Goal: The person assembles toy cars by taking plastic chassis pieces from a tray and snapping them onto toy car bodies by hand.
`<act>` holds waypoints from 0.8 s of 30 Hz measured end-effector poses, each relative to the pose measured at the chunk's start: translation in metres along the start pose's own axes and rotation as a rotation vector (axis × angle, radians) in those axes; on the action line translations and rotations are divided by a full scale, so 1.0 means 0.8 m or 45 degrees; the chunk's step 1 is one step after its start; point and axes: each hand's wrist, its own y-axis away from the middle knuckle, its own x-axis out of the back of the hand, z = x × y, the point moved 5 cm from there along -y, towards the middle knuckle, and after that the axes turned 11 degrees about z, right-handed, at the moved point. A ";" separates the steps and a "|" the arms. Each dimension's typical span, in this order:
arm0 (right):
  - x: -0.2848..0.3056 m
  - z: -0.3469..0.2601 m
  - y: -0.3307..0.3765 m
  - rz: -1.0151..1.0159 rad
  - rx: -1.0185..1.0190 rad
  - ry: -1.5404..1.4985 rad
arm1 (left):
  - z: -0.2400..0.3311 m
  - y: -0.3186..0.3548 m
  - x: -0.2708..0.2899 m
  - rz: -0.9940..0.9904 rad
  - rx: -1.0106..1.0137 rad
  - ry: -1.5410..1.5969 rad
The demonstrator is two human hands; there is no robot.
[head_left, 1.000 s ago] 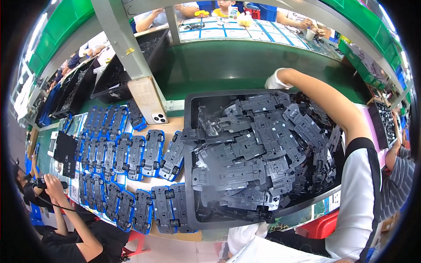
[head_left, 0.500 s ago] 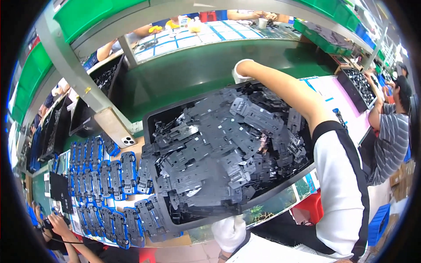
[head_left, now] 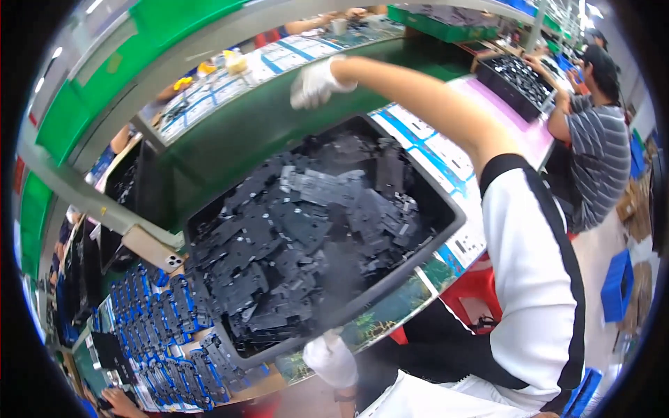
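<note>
A large black tub (head_left: 390,292) heaped with flat black moulded plastic parts (head_left: 279,230) stands before me. My right hand (head_left: 319,83), in a white glove, hangs past the tub's far rim over the green surface. Its fingers look loosely bent and apart, with nothing visible in them. At the near rim is my left hand (head_left: 331,359), also white-gloved. Its fingers are blurred and partly hidden, so I cannot tell whether they grip the rim. Left of the tub, several blue-edged black assemblies (head_left: 167,313) lie in rows.
A phone (head_left: 150,249) leans by the metal frame post (head_left: 90,198) at the left. The green surface (head_left: 244,139) runs behind the tub. Blue-taped sheets (head_left: 425,150) lie to its right. A person in a striped shirt (head_left: 596,146) sits farther right beside another black tub (head_left: 516,87).
My right hand has left the tub's far rim and moved left over the green surface. My left hand now shows more fully at the near rim. The whole view has shifted.
</note>
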 end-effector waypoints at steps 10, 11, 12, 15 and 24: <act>0.081 0.175 0.426 1.029 -0.393 1.012 | 0.025 -0.002 -0.011 -0.045 -0.114 -0.063; 0.065 0.217 0.456 1.119 -0.521 0.960 | 0.027 -0.003 -0.014 -0.030 -0.140 -0.031; 0.040 0.222 0.469 1.064 -0.730 0.640 | 0.026 -0.001 -0.011 -0.009 -0.183 -0.063; 0.000 0.282 0.502 1.195 -0.801 0.661 | 0.032 0.000 -0.011 -0.005 -0.230 -0.072; -0.041 0.250 0.543 1.450 -0.718 0.321 | 0.050 0.049 -0.010 0.093 0.654 0.737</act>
